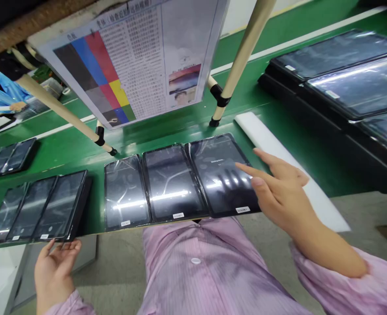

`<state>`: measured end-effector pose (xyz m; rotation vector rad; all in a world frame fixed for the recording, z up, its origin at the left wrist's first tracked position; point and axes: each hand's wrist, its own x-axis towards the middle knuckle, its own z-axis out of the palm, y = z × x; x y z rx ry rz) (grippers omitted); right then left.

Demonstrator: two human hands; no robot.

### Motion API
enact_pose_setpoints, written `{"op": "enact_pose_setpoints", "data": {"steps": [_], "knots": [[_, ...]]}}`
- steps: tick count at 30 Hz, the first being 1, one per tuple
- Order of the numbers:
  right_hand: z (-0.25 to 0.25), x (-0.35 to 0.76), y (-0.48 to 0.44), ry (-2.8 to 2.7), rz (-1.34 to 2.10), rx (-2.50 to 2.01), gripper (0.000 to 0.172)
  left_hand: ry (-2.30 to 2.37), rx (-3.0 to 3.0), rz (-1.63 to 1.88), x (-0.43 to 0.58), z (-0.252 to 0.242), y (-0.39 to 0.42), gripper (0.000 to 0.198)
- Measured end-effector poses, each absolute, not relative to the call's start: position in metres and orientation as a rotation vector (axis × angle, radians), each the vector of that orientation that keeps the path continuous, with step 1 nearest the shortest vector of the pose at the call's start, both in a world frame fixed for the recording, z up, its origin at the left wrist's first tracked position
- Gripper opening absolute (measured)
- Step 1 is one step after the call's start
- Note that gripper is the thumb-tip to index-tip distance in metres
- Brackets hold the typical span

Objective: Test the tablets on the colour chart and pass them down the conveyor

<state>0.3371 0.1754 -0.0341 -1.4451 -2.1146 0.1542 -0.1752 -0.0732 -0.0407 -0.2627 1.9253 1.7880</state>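
Observation:
Three tablets lie side by side at the near edge of the green bench: a left tablet (126,188), a middle tablet (173,175) and a right tablet (221,168). Small white text shows on the right tablet's dark screen. Over its right side hovers my right hand (280,192), empty, index finger stretched toward the screen; whether the fingertip touches I cannot tell. My left hand (57,267) is palm up with loosely bent fingers. Its fingertips meet the near edge of a black tray (83,210) that bears three more tablets (60,203).
A printed sheet (130,65) hangs on a frame of beige pipes (242,57) above the bench. White foam strip (288,166) lies right of the tablets. Stacked black trays (324,127) with tablets stand at right. More tablets (8,157) and a person in blue (8,92) are at left.

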Motion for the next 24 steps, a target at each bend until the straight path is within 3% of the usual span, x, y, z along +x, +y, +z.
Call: {"op": "enact_pose_setpoints", "data": {"steps": [5,8,10,12,14,16,21,24], "knots": [[-0.025,0.294,0.168,-2.241,0.306,-1.143,0.049,1.68,-0.279,2.048,-0.156,-0.028,-0.053,0.035],[-0.015,0.25,0.159,-2.332,0.565,-0.899,0.043,1.59,-0.332,2.134,-0.144,-0.021,-0.036,0.037],[-0.009,0.216,0.15,-2.365,0.902,-0.752,0.037,1.559,-0.349,2.176,-0.136,-0.017,-0.027,0.033],[-0.006,0.178,0.138,-2.187,1.461,-0.688,0.037,1.51,-0.353,2.213,-0.122,-0.015,-0.02,0.03],[-0.006,0.138,0.124,-1.787,2.009,-0.717,0.053,1.442,-0.346,2.214,-0.099,-0.016,-0.016,0.027],[-0.01,0.102,0.11,-1.489,2.264,-0.765,0.065,1.363,-0.332,2.185,-0.067,-0.018,-0.016,0.024],[-0.014,0.054,0.096,-1.072,2.37,-0.819,0.059,1.173,-0.281,2.063,0.013,-0.023,-0.029,0.017],[-0.008,0.059,0.107,-0.914,2.343,-0.853,0.058,1.111,-0.278,2.013,0.012,-0.025,-0.043,0.005]]}}
